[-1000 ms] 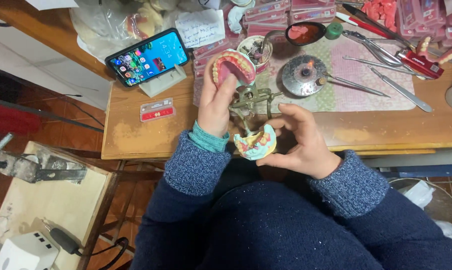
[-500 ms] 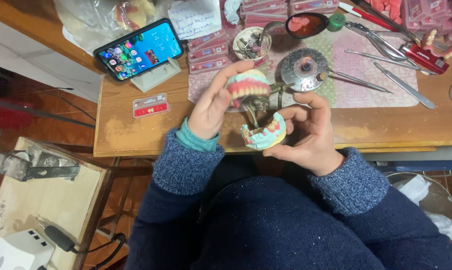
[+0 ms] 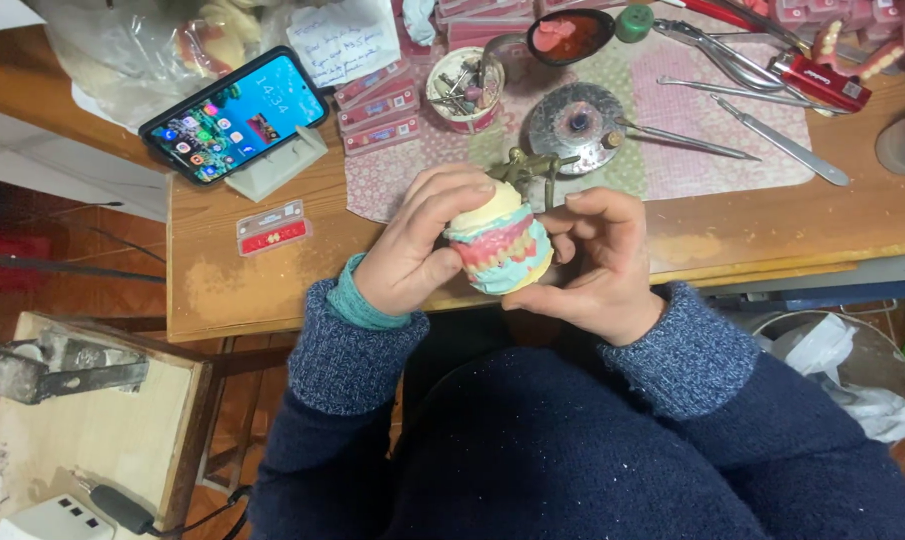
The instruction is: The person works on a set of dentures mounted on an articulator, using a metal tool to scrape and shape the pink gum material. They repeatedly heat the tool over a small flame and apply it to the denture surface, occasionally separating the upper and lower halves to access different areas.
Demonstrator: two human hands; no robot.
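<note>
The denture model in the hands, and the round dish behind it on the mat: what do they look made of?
Denture model: seemingly cream plaster bases, matte and chalky; pink gums look waxy, slightly glossy; the turquoise layer is unclear. A brass-coloured metal hinge sticks out behind. Both the left hand and right hand grip it. Round dish: likely metal, grey with dull reflections.

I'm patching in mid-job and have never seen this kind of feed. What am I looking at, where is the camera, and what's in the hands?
There is no machine here: a person works with bare hands, and the single camera sits on their head, looking down. The left hand and right hand together hold a dental model, cream plaster with pink gums and teeth, closed on a brass hinged frame, just above the front edge of a wooden bench. On the bench lie a lit phone on a stand, a round metal dish, long metal hand tools and a small cup of bits.
</note>
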